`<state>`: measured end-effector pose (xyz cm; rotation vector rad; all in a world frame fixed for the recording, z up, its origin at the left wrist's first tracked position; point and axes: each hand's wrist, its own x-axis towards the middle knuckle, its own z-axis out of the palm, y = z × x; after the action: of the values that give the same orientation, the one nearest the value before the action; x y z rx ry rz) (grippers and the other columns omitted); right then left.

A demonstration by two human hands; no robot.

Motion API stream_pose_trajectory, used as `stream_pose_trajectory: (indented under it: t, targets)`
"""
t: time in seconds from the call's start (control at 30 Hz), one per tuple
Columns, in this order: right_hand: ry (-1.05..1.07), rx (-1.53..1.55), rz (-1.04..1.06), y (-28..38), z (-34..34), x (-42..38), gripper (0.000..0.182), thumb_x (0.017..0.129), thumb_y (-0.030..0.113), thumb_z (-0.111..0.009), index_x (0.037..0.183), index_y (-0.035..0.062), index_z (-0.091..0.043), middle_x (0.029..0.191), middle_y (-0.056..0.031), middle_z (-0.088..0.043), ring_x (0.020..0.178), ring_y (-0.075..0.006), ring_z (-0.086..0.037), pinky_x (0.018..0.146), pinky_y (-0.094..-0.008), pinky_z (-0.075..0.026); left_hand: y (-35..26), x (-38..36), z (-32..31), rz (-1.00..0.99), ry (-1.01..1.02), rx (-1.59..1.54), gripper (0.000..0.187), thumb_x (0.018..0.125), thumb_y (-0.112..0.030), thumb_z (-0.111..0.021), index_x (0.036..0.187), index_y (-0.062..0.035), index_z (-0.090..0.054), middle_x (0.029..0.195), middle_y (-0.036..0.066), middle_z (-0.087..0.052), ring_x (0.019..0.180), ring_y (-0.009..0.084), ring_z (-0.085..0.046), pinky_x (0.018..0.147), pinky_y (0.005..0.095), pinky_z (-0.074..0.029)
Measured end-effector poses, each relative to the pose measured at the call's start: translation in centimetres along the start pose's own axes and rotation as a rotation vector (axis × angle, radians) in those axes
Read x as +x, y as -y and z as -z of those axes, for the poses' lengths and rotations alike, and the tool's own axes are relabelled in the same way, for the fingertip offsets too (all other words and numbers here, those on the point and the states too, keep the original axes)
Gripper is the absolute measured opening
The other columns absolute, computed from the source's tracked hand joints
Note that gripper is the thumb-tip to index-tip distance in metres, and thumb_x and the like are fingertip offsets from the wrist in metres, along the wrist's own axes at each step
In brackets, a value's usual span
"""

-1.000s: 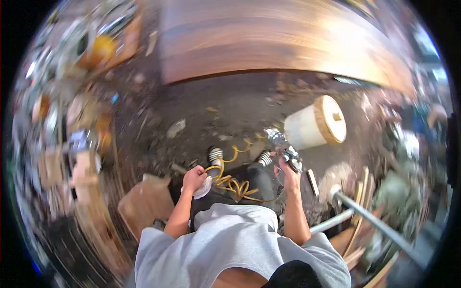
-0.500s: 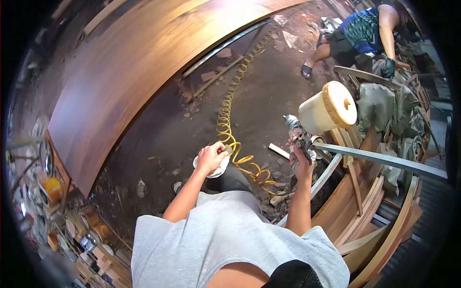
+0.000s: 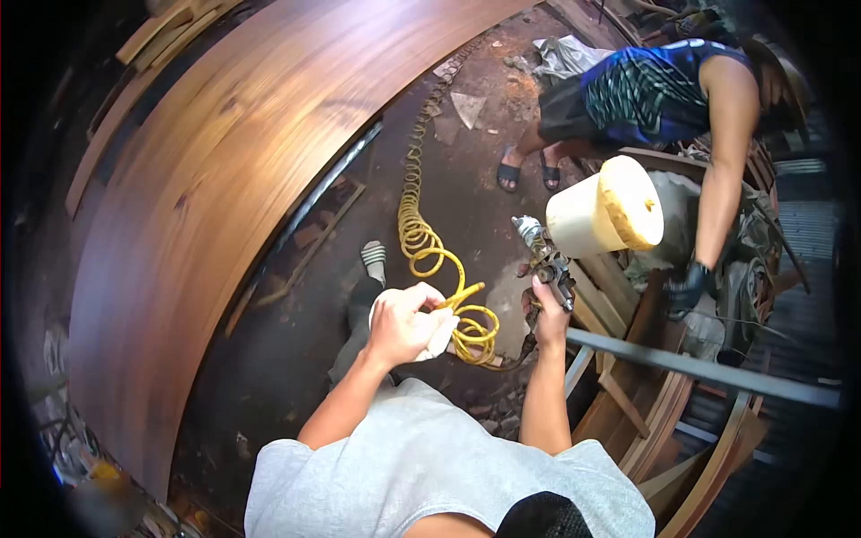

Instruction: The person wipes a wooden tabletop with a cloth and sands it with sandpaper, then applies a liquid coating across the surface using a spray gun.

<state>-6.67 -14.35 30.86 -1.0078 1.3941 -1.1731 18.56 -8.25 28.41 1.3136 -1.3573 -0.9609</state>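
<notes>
My left hand (image 3: 405,325) is closed around a white cloth (image 3: 437,341), right beside the coiled yellow air hose (image 3: 420,235). Whether its fingers also grip the hose is hard to tell. In my right hand (image 3: 547,309) is a spray gun (image 3: 553,272), held by the grip. A white paint cup (image 3: 603,208) with a yellowish stained lid sits tilted on the gun. Loose loops of hose hang between my two hands.
A large glossy wooden panel (image 3: 233,179) spans the upper left. At the upper right a co-worker (image 3: 655,99) bends over, one gloved hand low. A metal bar (image 3: 700,366) and wooden strips (image 3: 659,430) lie at the lower right.
My left hand has moved right and slightly down with the cloth. The view has shifted, the panel fills more of the left, and the co-worker appears nearer with the gloved hand lower.
</notes>
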Motion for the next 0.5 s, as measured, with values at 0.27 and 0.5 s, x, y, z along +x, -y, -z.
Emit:
stream_pose_trajectory:
  t: [0.27, 0.5]
  targets:
    - [-0.102, -0.070, -0.101, 1.9, -2.9, 29.7, 0.021, 0.091, 0.016, -0.067, 0.103, -0.0003, -0.071, 0.069, 0.0008, -0.060, 0.052, -0.0070, -0.052, 0.047, -0.0219, -0.040, 6.8, 28.1, -7.4, 0.045, 0.074, -0.053, 0.017, 0.080, -0.018, -0.074, 0.082, -0.0051, -0.063, 0.075, 0.010, -0.069, 0.064, 0.0277, -0.067, 0.061, 0.0386, -0.050]
    - [-0.193, -0.078, -0.157, 5.9, -2.7, 53.1, 0.019, 0.090, 0.018, -0.070, 0.102, 0.0030, -0.071, 0.066, 0.0007, -0.059, 0.053, -0.0058, -0.051, 0.046, -0.0209, -0.037, 7.9, 50.5, -13.3, 0.223, 0.142, -0.081, 0.020, 0.082, -0.018, -0.076, 0.088, -0.0020, -0.066, 0.077, 0.011, -0.070, 0.067, 0.0240, -0.069, 0.063, 0.0333, -0.052]
